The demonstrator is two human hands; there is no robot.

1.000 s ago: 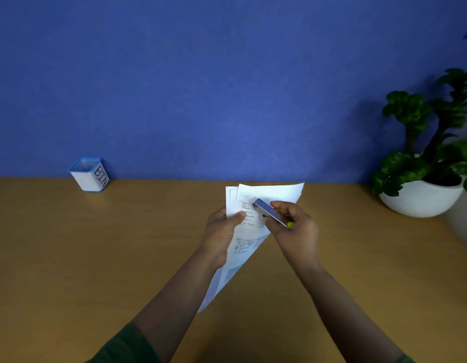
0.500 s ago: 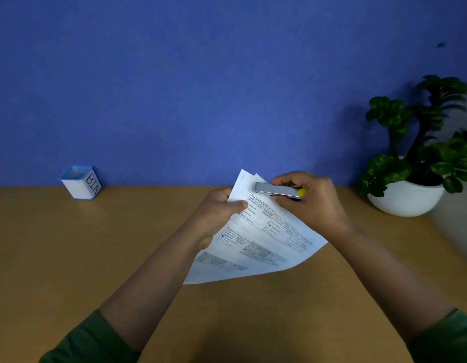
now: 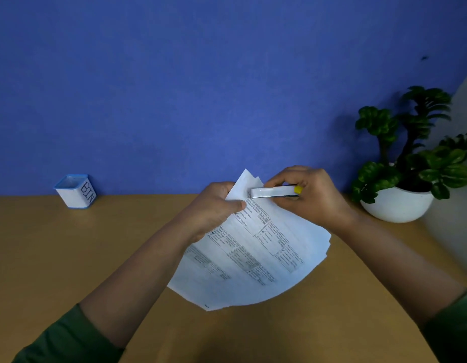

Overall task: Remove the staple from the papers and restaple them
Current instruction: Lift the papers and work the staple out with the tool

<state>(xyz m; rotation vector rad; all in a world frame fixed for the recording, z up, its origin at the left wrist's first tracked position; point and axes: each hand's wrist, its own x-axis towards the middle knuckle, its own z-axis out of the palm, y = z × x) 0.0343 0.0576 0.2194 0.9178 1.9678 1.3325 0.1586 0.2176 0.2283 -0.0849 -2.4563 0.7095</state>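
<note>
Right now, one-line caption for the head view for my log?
Left hand pinches the papers near their top corner while right hand holds a silver stapler at it.

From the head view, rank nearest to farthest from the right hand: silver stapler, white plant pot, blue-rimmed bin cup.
1. Silver stapler, gripped in the right hand.
2. White plant pot, on the right of the table.
3. Blue-rimmed bin cup, far left by the wall.
</note>
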